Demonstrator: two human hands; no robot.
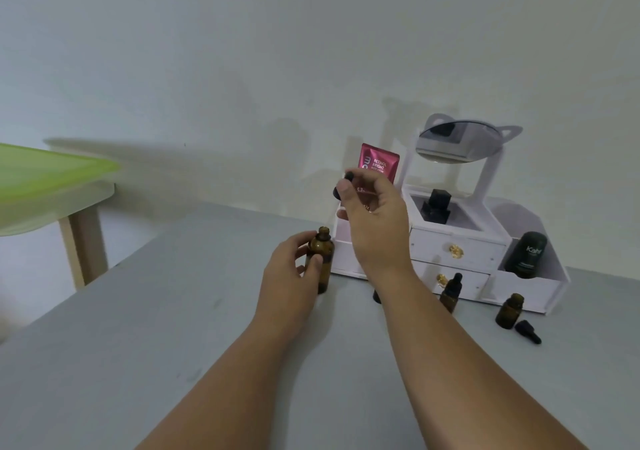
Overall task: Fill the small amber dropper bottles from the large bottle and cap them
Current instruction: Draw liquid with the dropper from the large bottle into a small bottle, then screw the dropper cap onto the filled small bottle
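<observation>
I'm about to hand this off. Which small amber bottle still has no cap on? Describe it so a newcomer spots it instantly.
Start at the white drawer organiser with the mirror on top. On the grey table before its right end stands a small amber bottle with an open neck. A loose black dropper cap lies beside it, unlike the capped bottle to its left.

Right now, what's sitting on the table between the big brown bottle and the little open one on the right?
In the head view, between the large bottle and the open small bottle stands a capped dropper bottle, with the right forearm crossing there too.
</observation>
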